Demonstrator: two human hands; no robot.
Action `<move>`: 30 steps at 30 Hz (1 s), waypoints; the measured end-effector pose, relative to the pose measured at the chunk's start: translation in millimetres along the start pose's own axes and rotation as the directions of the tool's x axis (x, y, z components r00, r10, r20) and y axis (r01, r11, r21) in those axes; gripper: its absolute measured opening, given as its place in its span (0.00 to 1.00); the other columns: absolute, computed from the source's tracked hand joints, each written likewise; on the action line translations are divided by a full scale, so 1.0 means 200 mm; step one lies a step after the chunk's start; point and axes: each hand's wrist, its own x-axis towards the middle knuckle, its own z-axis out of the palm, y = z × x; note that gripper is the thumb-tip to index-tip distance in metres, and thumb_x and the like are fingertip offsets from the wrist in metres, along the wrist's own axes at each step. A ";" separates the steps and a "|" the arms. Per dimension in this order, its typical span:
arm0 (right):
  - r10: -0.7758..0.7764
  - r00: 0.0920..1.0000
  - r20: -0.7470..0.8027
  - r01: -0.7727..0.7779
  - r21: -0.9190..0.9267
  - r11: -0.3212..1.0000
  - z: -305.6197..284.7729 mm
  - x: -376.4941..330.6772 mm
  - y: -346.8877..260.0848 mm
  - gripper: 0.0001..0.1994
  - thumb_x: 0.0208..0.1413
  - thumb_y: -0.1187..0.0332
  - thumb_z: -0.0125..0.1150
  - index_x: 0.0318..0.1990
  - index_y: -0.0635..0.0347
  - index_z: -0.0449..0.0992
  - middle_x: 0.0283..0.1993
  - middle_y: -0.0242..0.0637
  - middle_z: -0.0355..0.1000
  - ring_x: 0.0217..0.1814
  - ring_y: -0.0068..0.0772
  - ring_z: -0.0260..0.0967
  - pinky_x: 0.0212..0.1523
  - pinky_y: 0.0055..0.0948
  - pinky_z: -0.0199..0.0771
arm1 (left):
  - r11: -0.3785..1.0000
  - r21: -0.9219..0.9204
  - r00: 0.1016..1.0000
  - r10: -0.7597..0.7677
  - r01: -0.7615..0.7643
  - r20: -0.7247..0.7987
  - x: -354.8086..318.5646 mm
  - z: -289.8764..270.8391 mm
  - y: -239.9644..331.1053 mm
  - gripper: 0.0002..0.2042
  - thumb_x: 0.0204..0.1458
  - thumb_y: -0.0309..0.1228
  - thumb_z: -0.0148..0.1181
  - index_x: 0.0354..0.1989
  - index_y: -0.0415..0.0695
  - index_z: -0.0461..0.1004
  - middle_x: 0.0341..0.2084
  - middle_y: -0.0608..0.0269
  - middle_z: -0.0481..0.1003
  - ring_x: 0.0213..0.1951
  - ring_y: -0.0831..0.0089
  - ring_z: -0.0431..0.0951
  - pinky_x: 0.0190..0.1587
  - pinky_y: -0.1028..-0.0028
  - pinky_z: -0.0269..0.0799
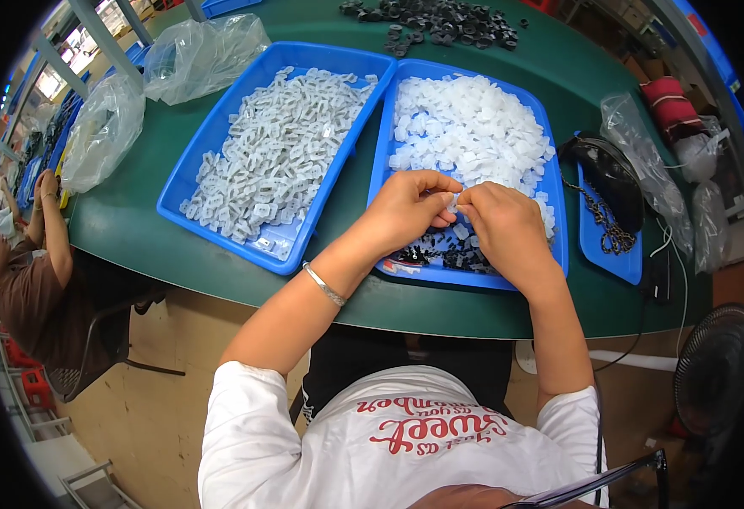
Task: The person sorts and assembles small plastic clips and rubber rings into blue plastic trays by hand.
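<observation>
Both my hands meet over the near half of the right blue tray [558, 222]. My left hand [414, 204] is closed in a pinch, a small pale translucent piece [453, 204] at its fingertips. Right beside it, my right hand [503, 227] pinches at the same spot; its fingertips touch the piece. White translucent plastic pieces [465, 119] heap the tray's far part. Small black parts [448, 254] lie below my hands at its near end. To the left, another blue tray [187, 182] holds many greyish clear plastic pieces [278, 153].
Black parts [448, 21] are piled at the table's far side. Clear plastic bags [202, 55] lie far left. On the right are a small blue tray [596, 246] with a chain, a black pouch [613, 174] and a fan [718, 369]. Another person [28, 280] sits at left.
</observation>
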 end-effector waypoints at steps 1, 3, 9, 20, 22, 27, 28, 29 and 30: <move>0.000 1.000 0.001 0.000 0.001 1.000 0.00 0.00 0.00 0.05 0.53 0.73 0.62 0.29 0.62 0.72 0.29 0.43 0.73 0.32 0.46 0.73 0.32 0.42 0.73 | 1.000 -0.001 1.000 -0.001 0.001 -0.001 0.00 0.00 -0.01 0.10 0.62 0.25 0.54 0.49 0.34 0.76 0.35 0.61 0.79 0.35 0.80 0.79 0.42 0.79 0.78; -0.006 1.000 0.024 0.007 -0.026 1.000 0.00 0.00 0.00 0.05 0.52 0.73 0.62 0.29 0.62 0.72 0.29 0.43 0.73 0.31 0.47 0.73 0.32 0.42 0.72 | 1.000 0.011 1.000 0.024 -0.024 -0.003 0.01 0.00 -0.02 0.11 0.62 0.24 0.55 0.49 0.34 0.76 0.35 0.61 0.79 0.34 0.80 0.79 0.41 0.79 0.77; 0.035 0.993 0.113 -0.039 0.034 0.999 -0.05 0.02 0.00 0.05 0.53 0.71 0.62 0.30 0.62 0.75 0.28 0.43 0.76 0.29 0.46 0.75 0.30 0.42 0.73 | 0.993 0.083 0.996 0.080 -0.084 0.047 0.01 0.00 -0.04 0.10 0.61 0.23 0.55 0.47 0.34 0.76 0.34 0.62 0.79 0.34 0.80 0.78 0.41 0.79 0.77; 0.242 0.913 0.328 -0.383 0.488 0.784 -0.08 0.01 0.06 0.08 0.50 0.76 0.67 0.35 0.65 0.72 0.30 0.40 0.77 0.32 0.32 0.77 0.35 0.29 0.76 | 0.990 0.080 0.974 0.098 -0.117 0.206 0.00 0.00 -0.04 0.12 0.61 0.22 0.55 0.52 0.35 0.71 0.34 0.64 0.77 0.34 0.80 0.76 0.41 0.78 0.75; 0.224 0.906 0.358 -0.404 0.580 0.708 -0.08 0.01 0.06 0.09 0.51 0.77 0.67 0.35 0.65 0.72 0.30 0.38 0.77 0.33 0.28 0.76 0.36 0.27 0.75 | 0.992 0.044 0.966 0.101 -0.115 0.239 0.00 0.00 -0.03 0.13 0.60 0.21 0.55 0.53 0.35 0.71 0.34 0.64 0.77 0.34 0.80 0.76 0.41 0.78 0.75; 0.252 0.895 0.369 -0.428 0.544 0.722 -0.07 0.01 0.07 0.06 0.53 0.79 0.65 0.35 0.67 0.73 0.31 0.35 0.76 0.34 0.21 0.73 0.37 0.23 0.74 | 0.996 0.035 0.986 0.075 -0.081 0.150 0.00 0.00 -0.01 0.15 0.57 0.22 0.60 0.53 0.33 0.71 0.34 0.65 0.76 0.36 0.81 0.76 0.43 0.79 0.73; 0.253 0.894 0.369 -0.428 0.544 0.721 -0.07 0.01 0.07 0.06 0.53 0.79 0.65 0.35 0.67 0.73 0.31 0.35 0.76 0.34 0.21 0.73 0.37 0.23 0.74 | 0.996 0.035 0.986 0.074 -0.080 0.150 0.00 0.00 -0.01 0.15 0.57 0.22 0.60 0.53 0.33 0.71 0.34 0.65 0.76 0.36 0.81 0.76 0.43 0.79 0.73; 0.254 0.896 0.363 -0.431 0.582 0.690 -0.05 0.01 0.08 0.06 0.53 0.79 0.65 0.37 0.67 0.74 0.31 0.34 0.76 0.34 0.21 0.73 0.37 0.23 0.74 | 0.998 -0.012 0.986 0.061 -0.060 0.157 0.01 -0.01 -0.02 0.16 0.56 0.22 0.61 0.53 0.33 0.71 0.34 0.65 0.76 0.37 0.81 0.76 0.44 0.80 0.73; 0.260 0.897 0.357 -0.435 0.616 0.656 -0.05 0.00 0.08 0.06 0.54 0.78 0.64 0.38 0.68 0.75 0.31 0.34 0.76 0.34 0.20 0.73 0.37 0.22 0.74 | 0.997 -0.061 0.985 0.048 -0.038 0.167 0.02 -0.02 -0.03 0.17 0.55 0.21 0.62 0.52 0.33 0.71 0.34 0.65 0.76 0.37 0.81 0.76 0.44 0.80 0.72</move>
